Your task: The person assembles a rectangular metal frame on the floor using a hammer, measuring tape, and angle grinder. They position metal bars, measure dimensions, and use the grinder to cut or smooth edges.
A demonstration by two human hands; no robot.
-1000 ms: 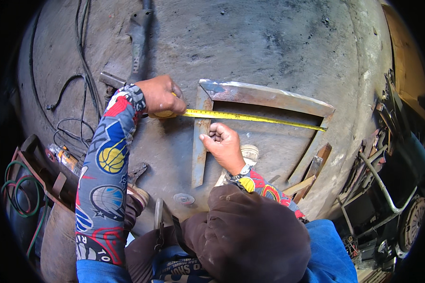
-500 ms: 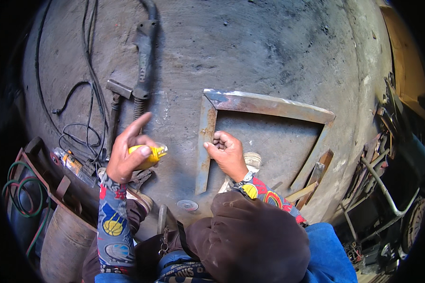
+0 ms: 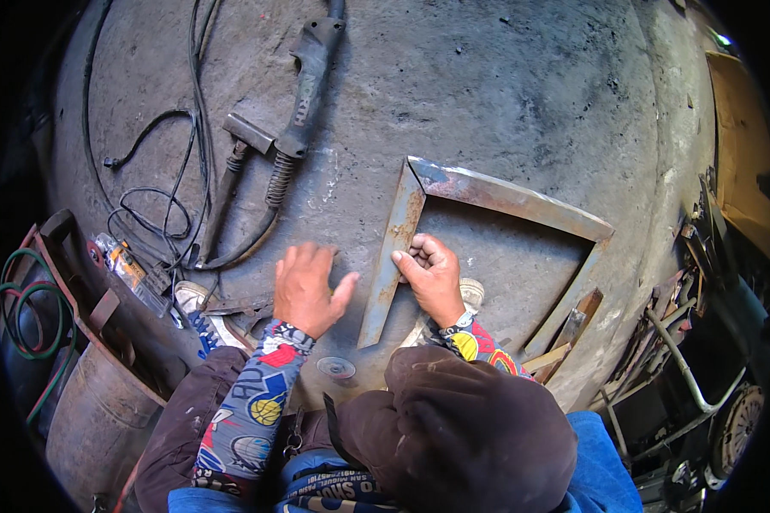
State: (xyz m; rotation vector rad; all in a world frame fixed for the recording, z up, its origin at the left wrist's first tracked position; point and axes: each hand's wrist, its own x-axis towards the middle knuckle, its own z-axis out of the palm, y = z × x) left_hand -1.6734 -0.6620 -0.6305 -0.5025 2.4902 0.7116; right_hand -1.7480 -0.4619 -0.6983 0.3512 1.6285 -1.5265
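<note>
A three-sided frame of rusty steel bar (image 3: pixel 522 198) lies on the concrete floor, its open side toward me. My right hand (image 3: pixel 435 280) is closed on the frame's left leg, thumb on top and fingers curled at the inner edge. To the left of that leg my left hand (image 3: pixel 308 292) hovers over the floor, fingers stretched forward and thumb apart, with nothing visible in it. Whatever lies beneath the palm is hidden. A round abrasive disc (image 3: pixel 336 368) rests on the floor between my feet.
A welding torch (image 3: pixel 304 98) and a hammer (image 3: pixel 248 132) lie at the far left among black cables (image 3: pixel 198 128). A rusty metal container (image 3: pixel 103 419) stands near left, beside green hose (image 3: pixel 38 299). Scrap metal (image 3: pixel 689 299) is piled along the right. A brown cap (image 3: pixel 479 427) blocks the lower middle.
My left hand has moved right, toward the frame, and opened; the small yellow object it held is out of sight. My right hand keeps its grip on the frame's leg. The view has shifted slightly.
</note>
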